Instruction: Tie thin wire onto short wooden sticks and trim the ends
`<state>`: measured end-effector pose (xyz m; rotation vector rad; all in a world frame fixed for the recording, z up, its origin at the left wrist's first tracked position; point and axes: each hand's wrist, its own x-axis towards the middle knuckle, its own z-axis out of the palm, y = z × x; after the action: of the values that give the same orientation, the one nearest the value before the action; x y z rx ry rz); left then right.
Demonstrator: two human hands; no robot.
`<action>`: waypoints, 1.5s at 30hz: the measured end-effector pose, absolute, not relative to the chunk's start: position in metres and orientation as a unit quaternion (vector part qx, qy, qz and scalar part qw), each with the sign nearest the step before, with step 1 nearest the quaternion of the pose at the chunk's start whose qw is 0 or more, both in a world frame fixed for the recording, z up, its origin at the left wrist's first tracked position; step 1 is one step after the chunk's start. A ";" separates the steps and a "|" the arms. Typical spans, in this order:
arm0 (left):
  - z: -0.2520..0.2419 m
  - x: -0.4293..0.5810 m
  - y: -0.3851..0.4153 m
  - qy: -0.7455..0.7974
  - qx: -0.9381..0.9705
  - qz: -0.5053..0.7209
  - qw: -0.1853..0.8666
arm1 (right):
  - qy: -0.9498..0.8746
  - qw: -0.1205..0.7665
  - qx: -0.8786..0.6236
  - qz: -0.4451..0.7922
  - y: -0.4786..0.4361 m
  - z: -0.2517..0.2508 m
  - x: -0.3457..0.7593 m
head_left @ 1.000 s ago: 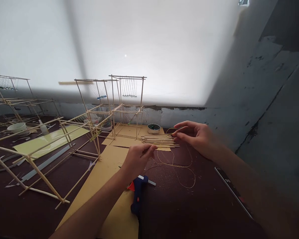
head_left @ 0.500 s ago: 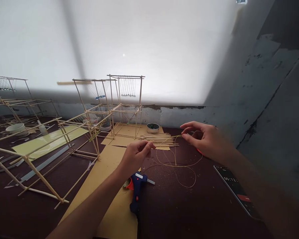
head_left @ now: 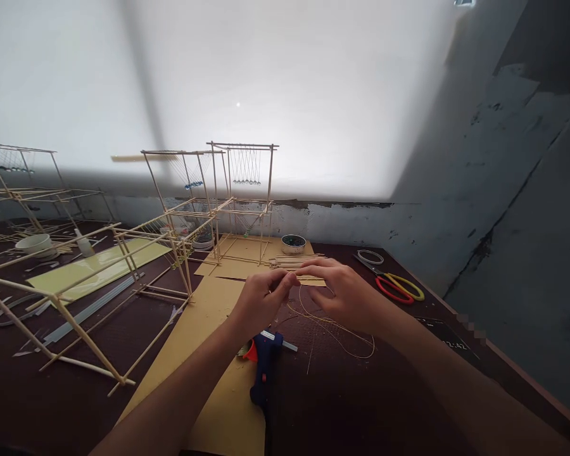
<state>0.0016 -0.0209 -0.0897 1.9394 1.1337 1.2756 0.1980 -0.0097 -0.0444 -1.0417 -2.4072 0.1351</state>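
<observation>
Both hands meet over the dark worktop (head_left: 399, 405), just in front of a loose bundle of thin wooden sticks (head_left: 294, 261). The left hand (head_left: 259, 304) has thumb and forefinger pinched together, and the right hand (head_left: 346, 294) brings its fingertips (head_left: 304, 273) up against them; between the two a fine yellow thread (head_left: 342, 329) seems to be held, though the pinch point itself is too small to tell for sure. The rest of the thread lies in slack loops on the worktop below the right hand, near a blue hot glue gun (head_left: 263, 364) resting on a sheet of tan card (head_left: 209, 329). To handle the thread well, it likely pays to keep both pinches close together and the span taut, so the free end does not curl away, and to let the slack feed from the loops without snagging on the glue gun's nozzle. Red and yellow scissors (head_left: 396, 286) lie well apart to the right, and finished stick frames with hung beads (head_left: 242, 190) stand behind, so elbows should stay low and clear of them
</observation>
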 end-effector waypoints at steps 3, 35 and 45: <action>-0.090 0.001 -0.021 0.429 0.720 0.476 0.266 | -0.871 0.254 -0.403 0.119 -0.002 -0.047 0.195; -0.094 0.014 -0.035 0.365 0.863 0.328 0.121 | -0.573 0.494 -0.368 0.541 -0.016 -0.085 0.205; -0.095 0.013 -0.034 0.376 0.860 0.316 0.136 | -0.582 0.524 -0.386 0.488 -0.018 -0.075 0.211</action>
<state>0.0126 -0.0336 -0.0951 2.4914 1.0891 0.9155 0.2109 -0.0176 -0.0754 -0.9249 -1.3923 1.1680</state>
